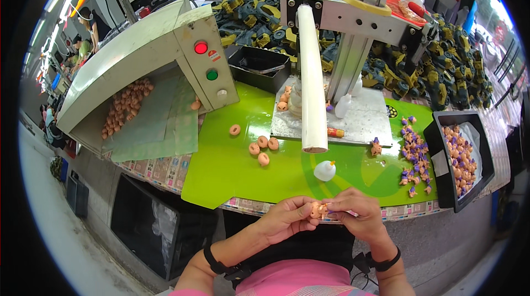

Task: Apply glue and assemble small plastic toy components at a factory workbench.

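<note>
Just past the near edge of the table, my left hand pinches a small peach-coloured toy head. My right hand closes on a little peach and purple piece that meets the head; its exact shape is mostly covered by my fingers. Beyond my hands a small white squeeze bottle with an orange tip stands on the green mat. Several loose toy heads lie on the mat to the left. At the right is a pile of peach and purple toy figures.
A metal press with a long white bar stands beyond the bottle. To the left, a cream machine housing with red and green buttons holds more heads. A black bin of toy parts sits at the right. Yellow and dark parts are heaped behind.
</note>
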The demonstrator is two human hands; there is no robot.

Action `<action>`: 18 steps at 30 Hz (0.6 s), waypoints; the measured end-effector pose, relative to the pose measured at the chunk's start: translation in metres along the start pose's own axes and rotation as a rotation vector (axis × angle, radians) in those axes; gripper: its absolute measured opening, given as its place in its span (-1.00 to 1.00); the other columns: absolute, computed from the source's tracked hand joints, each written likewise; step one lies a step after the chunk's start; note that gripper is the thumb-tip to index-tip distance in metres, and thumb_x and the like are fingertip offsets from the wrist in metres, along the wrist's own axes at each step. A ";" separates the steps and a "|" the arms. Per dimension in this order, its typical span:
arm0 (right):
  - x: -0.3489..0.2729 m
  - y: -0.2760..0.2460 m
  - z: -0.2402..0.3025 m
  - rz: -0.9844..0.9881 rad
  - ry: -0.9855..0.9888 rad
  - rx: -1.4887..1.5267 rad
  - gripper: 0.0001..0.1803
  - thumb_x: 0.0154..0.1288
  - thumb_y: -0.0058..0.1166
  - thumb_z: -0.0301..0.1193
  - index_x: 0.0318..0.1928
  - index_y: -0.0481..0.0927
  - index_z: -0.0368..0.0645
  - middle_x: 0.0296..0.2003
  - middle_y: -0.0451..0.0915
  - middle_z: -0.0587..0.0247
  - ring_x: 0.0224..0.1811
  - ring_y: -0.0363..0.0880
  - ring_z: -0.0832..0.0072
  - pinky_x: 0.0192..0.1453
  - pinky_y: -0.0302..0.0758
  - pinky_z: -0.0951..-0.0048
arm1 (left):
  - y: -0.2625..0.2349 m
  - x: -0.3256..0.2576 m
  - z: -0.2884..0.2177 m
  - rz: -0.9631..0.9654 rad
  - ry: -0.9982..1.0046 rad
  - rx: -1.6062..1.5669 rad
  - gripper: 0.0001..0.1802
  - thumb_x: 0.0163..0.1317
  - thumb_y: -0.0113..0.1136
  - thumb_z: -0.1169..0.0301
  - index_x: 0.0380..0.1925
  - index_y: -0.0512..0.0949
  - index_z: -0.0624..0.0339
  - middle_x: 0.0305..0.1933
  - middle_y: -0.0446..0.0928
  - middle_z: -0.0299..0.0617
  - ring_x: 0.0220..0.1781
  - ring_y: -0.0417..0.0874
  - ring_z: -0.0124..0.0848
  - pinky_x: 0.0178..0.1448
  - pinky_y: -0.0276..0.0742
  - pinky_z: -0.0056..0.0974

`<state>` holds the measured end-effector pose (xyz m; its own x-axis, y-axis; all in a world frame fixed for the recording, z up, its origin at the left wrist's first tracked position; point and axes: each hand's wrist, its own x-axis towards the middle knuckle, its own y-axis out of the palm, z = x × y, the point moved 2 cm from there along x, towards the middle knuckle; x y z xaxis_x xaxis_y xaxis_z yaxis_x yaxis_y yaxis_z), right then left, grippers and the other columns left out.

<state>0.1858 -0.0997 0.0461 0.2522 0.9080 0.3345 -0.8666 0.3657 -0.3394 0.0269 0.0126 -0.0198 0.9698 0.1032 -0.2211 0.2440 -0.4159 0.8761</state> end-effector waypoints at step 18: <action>0.002 0.001 0.018 -0.002 -0.189 -0.391 -0.71 -0.12 0.32 -0.62 -0.29 0.63 -0.19 -0.29 0.67 0.14 -0.31 0.66 0.32 -0.27 0.58 0.42 | 0.040 -0.017 -0.013 -0.111 0.105 0.145 -0.77 0.35 0.12 0.35 -0.08 0.49 0.23 -0.11 0.56 -0.20 -0.12 0.64 -0.47 0.05 0.63 -0.33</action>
<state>0.1777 -0.1008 0.0627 0.1389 0.8671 0.4783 -0.6284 0.4505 -0.6342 0.0199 0.0058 0.0248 0.9338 0.2463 -0.2597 0.3536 -0.5220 0.7762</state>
